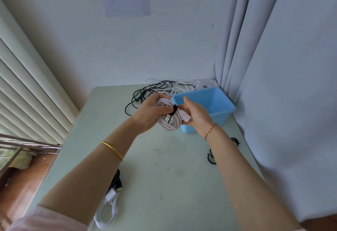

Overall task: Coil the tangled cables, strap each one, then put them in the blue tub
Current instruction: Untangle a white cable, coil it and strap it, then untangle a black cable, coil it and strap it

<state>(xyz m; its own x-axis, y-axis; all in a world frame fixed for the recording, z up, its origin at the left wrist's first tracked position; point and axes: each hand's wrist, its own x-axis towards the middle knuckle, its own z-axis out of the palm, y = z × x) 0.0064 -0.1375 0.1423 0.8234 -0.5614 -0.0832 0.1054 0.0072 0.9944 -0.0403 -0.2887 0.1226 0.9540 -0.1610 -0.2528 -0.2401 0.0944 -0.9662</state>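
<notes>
Left hand grip closed round the left side of the white cable coil, thumb laid across the loops and reaching toward the black strap. Right hand grip cupped under the coil's right side, fingers curled about the white plug end, thumb lifted clear. Coil was held in the air above the counter, just in front of the blue tub and not yet in it. Step in hand judged to be fastening the strap. To do it well, the left thumb should pin the loops flat while the right draws the strap snug and presses its tail down. The plug should be tucked against the bundle so it cannot swing loose on the way to the tub. Coil looked neat: several even white loops, roughly round, cinched at the top by the strap. Whether the strap was fully closed could not be told. Cable appeared limp and springy, likely to fan out if the grip eased early. Further out, tangled cables, black and white, lay behind the tub. Spare straps lay on the counter by the right forearm. More cables lay near the front left edge.
</notes>
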